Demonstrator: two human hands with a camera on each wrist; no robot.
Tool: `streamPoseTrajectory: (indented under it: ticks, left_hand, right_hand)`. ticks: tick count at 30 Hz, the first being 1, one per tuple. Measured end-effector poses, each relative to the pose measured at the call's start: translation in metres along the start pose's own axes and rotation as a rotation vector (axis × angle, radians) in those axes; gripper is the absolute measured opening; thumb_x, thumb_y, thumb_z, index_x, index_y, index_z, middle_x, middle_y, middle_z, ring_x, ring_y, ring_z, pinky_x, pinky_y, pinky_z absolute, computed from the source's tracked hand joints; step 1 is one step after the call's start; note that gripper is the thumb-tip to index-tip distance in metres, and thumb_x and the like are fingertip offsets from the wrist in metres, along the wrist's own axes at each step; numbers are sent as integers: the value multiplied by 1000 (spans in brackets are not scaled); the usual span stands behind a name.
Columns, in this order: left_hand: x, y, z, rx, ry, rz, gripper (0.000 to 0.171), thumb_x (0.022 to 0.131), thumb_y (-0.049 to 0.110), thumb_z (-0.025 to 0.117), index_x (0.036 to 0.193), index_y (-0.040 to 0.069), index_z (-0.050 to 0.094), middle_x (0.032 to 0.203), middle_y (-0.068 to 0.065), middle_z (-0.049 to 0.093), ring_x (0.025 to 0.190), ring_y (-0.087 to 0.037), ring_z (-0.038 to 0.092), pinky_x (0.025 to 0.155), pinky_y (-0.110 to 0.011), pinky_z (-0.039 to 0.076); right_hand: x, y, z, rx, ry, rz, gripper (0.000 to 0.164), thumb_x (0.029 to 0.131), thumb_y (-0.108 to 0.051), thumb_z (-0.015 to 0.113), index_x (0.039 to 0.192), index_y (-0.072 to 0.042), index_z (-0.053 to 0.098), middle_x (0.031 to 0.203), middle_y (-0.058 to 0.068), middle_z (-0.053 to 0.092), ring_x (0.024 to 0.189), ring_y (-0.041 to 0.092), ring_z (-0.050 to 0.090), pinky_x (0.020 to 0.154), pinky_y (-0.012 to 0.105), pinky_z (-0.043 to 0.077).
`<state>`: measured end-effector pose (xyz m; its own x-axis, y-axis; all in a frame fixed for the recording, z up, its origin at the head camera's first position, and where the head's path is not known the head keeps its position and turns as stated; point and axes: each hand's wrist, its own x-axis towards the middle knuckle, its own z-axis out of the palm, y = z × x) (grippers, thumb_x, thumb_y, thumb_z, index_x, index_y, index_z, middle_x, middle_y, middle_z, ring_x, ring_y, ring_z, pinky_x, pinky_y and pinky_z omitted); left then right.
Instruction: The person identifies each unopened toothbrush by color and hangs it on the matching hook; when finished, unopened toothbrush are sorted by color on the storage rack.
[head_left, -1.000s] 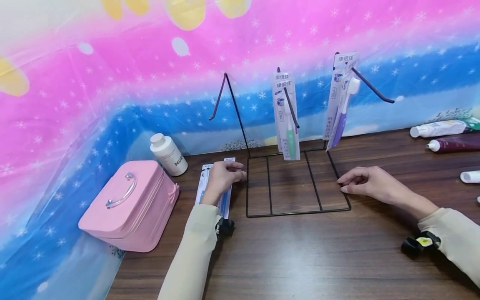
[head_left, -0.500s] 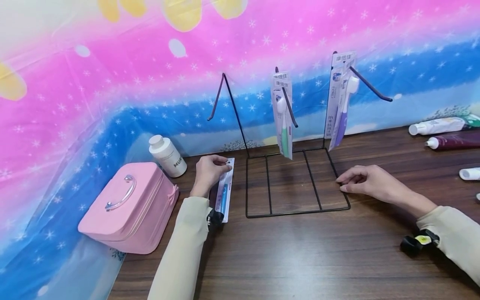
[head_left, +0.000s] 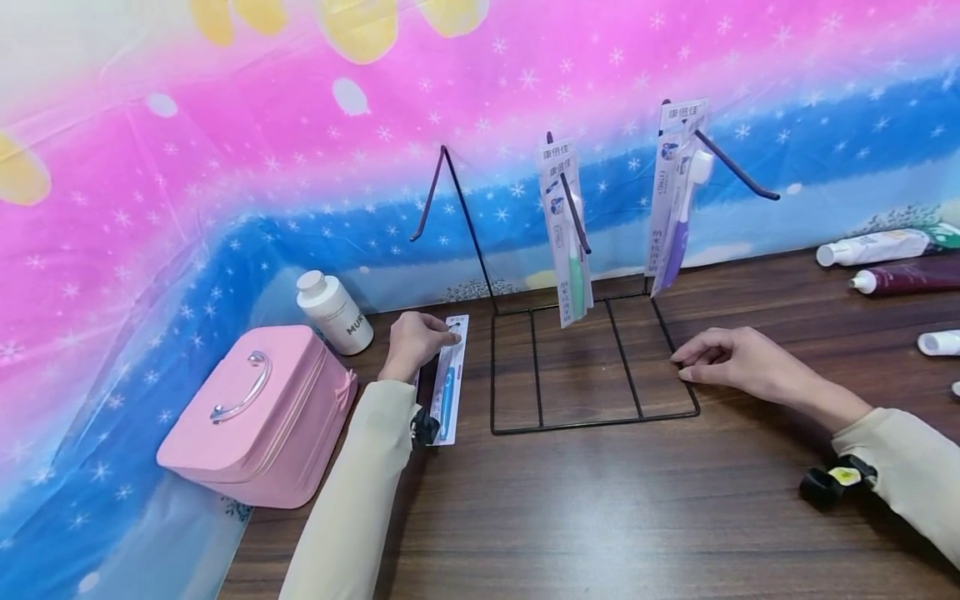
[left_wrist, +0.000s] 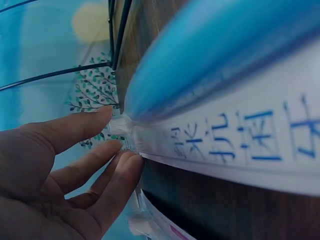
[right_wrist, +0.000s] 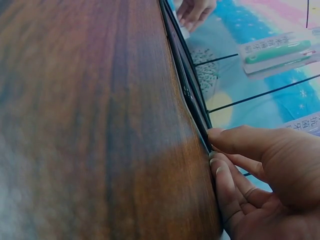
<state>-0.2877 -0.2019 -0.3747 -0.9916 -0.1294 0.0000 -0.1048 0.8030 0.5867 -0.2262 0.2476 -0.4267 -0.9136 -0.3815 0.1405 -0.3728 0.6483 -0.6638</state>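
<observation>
A packaged blue toothbrush point(head_left: 448, 392) lies on the table left of a black wire display rack point(head_left: 542, 367). My left hand point(head_left: 414, 342) pinches its top end between thumb and fingers, as the left wrist view shows close up. Part of another package point(left_wrist: 167, 217) shows below it in that view, mostly hidden in the head view. With thumb and fingertips, my right hand point(head_left: 738, 362) grips the right base wire of the rack. From the middle hook hang packs with a green toothbrush point(head_left: 576, 287); from the right hook, packs with a purple toothbrush point(head_left: 677, 250). The left hook point(head_left: 429, 196) bears nothing.
A pink case point(head_left: 255, 408) and a white bottle point(head_left: 335, 312) stand to the left. Several tubes, among them a dark red tube point(head_left: 911, 281), lie at the right edge. A colourful cloth point(head_left: 360, 175) hangs behind the wooden table point(head_left: 570, 517).
My left hand has moved left from beside the rack to the blue toothbrush's top end and taken hold there. The hanging green toothbrush packs have swung a little. My right hand stays on the rack.
</observation>
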Motion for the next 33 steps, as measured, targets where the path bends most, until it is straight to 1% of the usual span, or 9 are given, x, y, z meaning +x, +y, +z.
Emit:
streamPoseTrajectory:
  ticks: [6,9,13,18,21,23,28,31,33]
  left_hand:
    - [0,3,2,41,15,-18,19,81,23,79,86,5,78,93,-8,72,91,-23,59,78,-37,48]
    - [0,5,2,65,23,-31,19,81,23,78,81,4,77,82,-7,72,82,-22,59,73,-36,47]
    - [-1,7,3,90,36,-38,21,82,23,75,75,3,75,67,-7,68,68,-21,58,66,-34,46]
    - [-5,10,1,55,45,-40,26,83,25,70,71,3,73,58,-5,63,57,-18,53,60,-33,43]
    - [-11,13,-3,-20,48,-38,30,85,28,68,71,2,73,64,-9,66,59,-20,55,61,-33,43]
    - [-15,16,-6,-72,48,-36,30,85,31,67,74,3,74,73,-9,69,64,-23,61,64,-34,45]
    - [-26,25,-13,-219,24,-37,23,84,30,69,83,7,73,96,-5,67,79,-24,68,71,-36,51]
    - [-33,30,-16,-288,34,1,22,83,30,74,90,10,71,101,-3,64,82,-20,66,72,-36,53]
    - [-38,34,-18,-332,47,42,27,82,30,76,99,11,69,103,-2,65,86,-18,65,73,-35,52]
  right_hand:
    - [1,0,-1,4,5,-15,18,88,-31,73,105,-25,73,98,-8,70,81,9,62,69,27,46]
    - [2,-1,-1,4,7,-22,18,88,-31,73,105,-24,73,99,-8,70,82,9,62,69,26,46]
    - [1,0,-1,6,3,-20,19,88,-30,73,106,-24,73,99,-8,70,82,9,62,69,27,47]
    - [0,-1,-1,10,-1,-9,18,88,-30,73,105,-24,73,98,-7,70,81,9,62,68,27,47]
    - [1,-2,-1,10,1,-9,18,88,-30,73,105,-23,73,98,-7,70,81,10,62,68,27,46]
    - [1,-2,-1,7,4,-12,18,88,-29,73,105,-23,74,98,-7,70,81,9,62,68,26,46]
    - [1,-2,-1,0,5,-18,18,88,-29,74,105,-23,74,99,-7,70,81,9,62,68,26,46]
    - [1,-1,-1,0,3,-20,18,88,-29,73,105,-23,74,99,-7,70,81,9,62,68,26,46]
    - [1,-1,0,0,2,-21,18,88,-29,73,105,-23,73,99,-7,70,82,8,63,68,26,46]
